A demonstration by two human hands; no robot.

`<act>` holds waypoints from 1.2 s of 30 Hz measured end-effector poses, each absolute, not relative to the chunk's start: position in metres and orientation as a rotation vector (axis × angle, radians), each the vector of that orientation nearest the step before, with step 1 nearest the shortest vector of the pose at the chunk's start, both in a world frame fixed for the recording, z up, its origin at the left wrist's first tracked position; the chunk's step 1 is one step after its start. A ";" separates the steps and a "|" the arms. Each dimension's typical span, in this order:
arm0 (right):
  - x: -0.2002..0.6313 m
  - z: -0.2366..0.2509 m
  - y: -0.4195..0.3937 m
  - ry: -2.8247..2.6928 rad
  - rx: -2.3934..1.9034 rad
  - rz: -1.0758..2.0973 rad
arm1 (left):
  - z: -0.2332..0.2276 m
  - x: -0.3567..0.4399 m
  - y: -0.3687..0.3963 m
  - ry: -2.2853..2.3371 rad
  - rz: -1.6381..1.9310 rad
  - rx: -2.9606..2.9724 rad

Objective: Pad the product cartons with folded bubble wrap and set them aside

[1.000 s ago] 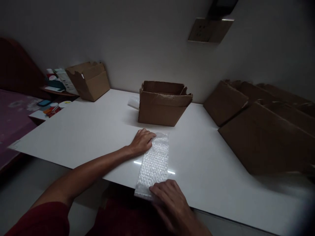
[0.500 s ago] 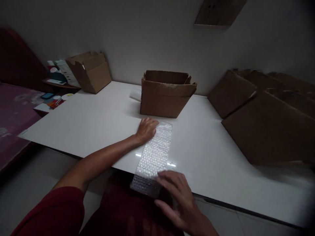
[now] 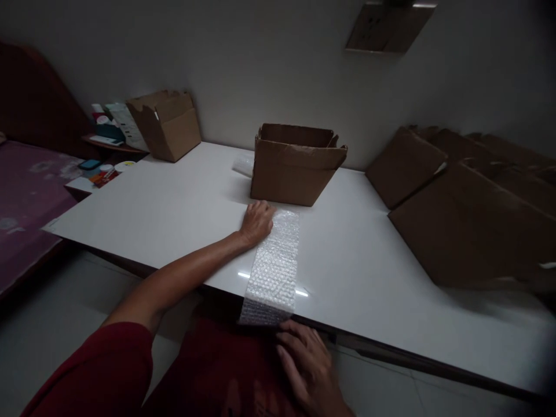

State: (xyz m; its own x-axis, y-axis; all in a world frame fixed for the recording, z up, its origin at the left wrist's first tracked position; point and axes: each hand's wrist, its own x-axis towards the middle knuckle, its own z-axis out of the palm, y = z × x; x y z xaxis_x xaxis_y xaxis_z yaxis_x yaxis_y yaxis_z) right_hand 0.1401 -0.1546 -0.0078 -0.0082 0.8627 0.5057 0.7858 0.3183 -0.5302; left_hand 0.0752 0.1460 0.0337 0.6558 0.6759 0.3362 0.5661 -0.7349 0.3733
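A strip of clear bubble wrap [image 3: 274,260] lies lengthwise toward me on the white table [image 3: 343,255]. Its near end hangs over the table's front edge. At the far left corner of the strip, my left hand [image 3: 257,223] is closed with curled fingers on the wrap. My right hand [image 3: 307,362] is just below the hanging end, in front of the table, its thumb and fingers apart and nothing visible in it. Just beyond the strip stands an open cardboard box [image 3: 295,174].
Another clear bubble-wrap piece [image 3: 243,164] lies left of the middle box. A smaller cardboard box [image 3: 180,130] is at the back left, and large cardboard boxes [image 3: 473,226] crowd the right side. A bed [image 3: 30,202] and a small shelf with items [image 3: 104,142] are further left.
My right hand has moved down, away from the near end of the bubble wrap. My left hand keeps its place at the far end. The view has shifted slightly.
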 end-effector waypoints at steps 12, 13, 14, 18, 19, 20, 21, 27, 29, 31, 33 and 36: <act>0.148 -0.044 -0.174 -1.444 -1.581 1.065 | 0.049 -0.020 0.050 0.209 0.406 2.276; 0.148 -0.037 -0.173 -1.432 -1.490 1.108 | 0.047 -0.023 0.051 0.262 0.383 2.155; 0.148 -0.030 -0.170 -1.385 -1.385 1.146 | 0.046 -0.025 0.052 0.302 0.359 2.009; 0.143 -0.001 -0.145 -0.970 -1.046 1.275 | 0.040 -0.033 0.059 0.260 0.404 1.462; 0.141 0.004 -0.135 -0.895 -0.998 1.265 | 0.039 -0.034 0.058 0.261 0.439 1.405; 0.140 0.009 -0.125 -0.849 -0.971 1.240 | 0.038 -0.035 0.056 0.295 0.466 1.388; 0.140 0.012 -0.117 -0.824 -0.966 1.213 | 0.037 -0.034 0.052 0.362 0.487 1.407; 0.149 0.022 -0.106 -0.903 -1.166 1.120 | 0.030 -0.014 0.026 0.832 0.740 1.928; 0.154 0.024 -0.113 -1.034 -1.305 0.898 | 0.027 -0.008 0.023 0.906 0.826 2.113; 0.159 0.026 -0.117 -1.257 -1.457 0.540 | 0.023 -0.004 0.024 0.961 0.845 2.262; 0.164 0.026 -0.116 -1.561 -1.532 0.180 | 0.021 -0.004 0.025 0.989 0.843 2.360; 0.169 0.023 -0.105 -1.935 -1.546 -0.109 | 0.022 -0.009 0.021 1.004 0.903 2.431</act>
State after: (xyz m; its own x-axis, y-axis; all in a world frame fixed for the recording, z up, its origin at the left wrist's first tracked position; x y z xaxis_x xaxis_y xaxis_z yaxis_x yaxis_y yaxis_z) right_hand 0.1687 -0.1055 0.0235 -0.0933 0.8436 0.5288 0.8975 0.3012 -0.3222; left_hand -0.0093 0.0214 0.0222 0.5438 0.7255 0.4218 0.4961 -0.6833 0.5357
